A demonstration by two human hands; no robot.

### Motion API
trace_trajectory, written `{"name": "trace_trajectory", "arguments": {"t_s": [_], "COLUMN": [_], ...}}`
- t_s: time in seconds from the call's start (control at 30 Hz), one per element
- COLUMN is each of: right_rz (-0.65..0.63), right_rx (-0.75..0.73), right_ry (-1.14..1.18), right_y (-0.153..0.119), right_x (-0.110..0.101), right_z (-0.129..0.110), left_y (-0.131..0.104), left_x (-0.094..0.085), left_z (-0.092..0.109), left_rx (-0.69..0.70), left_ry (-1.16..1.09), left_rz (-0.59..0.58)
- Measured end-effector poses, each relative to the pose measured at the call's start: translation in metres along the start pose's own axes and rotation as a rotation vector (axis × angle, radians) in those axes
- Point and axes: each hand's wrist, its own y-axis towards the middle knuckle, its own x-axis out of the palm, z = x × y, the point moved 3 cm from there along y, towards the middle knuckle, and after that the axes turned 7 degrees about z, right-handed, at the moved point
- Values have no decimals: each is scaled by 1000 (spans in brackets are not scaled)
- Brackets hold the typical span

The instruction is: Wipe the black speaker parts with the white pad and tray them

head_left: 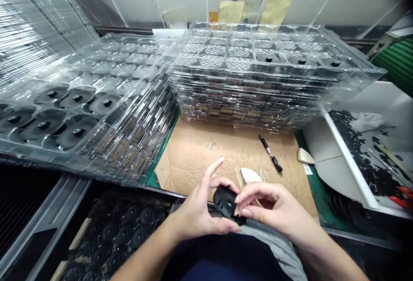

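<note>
Two bare hands meet low in the centre of the view, just above the near edge of a cardboard sheet (226, 152) on the workbench. The left hand (196, 212) comes in from the lower left with its forearm angled upward; thumb and curled fingers grasp the left rim of a black disc (227, 203), while the index finger points up and away, free. The right hand (274, 208) comes in from the lower right, palm turned down, its fingertips pinching the disc's right edge.

The one disc held is round, matte black plastic, tilted so its face shows towards the camera, with small moulded openings near the middle.

Two stacks of clear plastic trays stand behind the hands. The left stack (106, 134) leans, and six black discs with raised centre hubs show in its top tray. The rear stack (258, 96) shows three black hubs in its top tray on the right. One black pen (271, 154) lies on the cardboard. Two pale, wedge-shaped pieces (250, 175) lie near it. A bin of many loose black discs (122, 229) sits at lower left, below the bench edge; their number cannot be counted.
</note>
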Motion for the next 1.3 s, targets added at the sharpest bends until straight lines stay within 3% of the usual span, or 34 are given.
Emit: {"name": "trace_trajectory", "arguments": {"t_s": [0.13,0.27,0.57,0.67,0.77,0.9,1.13,1.3], "right_rz": [-53,-33,236,368,402,520,556,614], "right_rx": [69,71,-183,-289,-373,-422,-309,-230], "right_ry": [191,246,207,52,-161,-253,-175,-22], "right_y": [-5,-19,-53,-62,-69,-74,-74,-73], "right_x": [8,13,5,6,11,11,5,3], "right_z": [6,12,32,31,23,16,20,26], "left_y": [-2,-7,-13,-14,-17,-20,-21,-22], "left_x": [5,10,22,25,29,35,43,47], "left_z": [0,3,11,14,18,24,33,33], "left_rx": [-22,18,164,269,359,462,651,699], "left_ry": [-53,-32,-4,60,118,205,468,551], "left_rz": [-103,-130,-64,-43,-23,27,109,129]}}
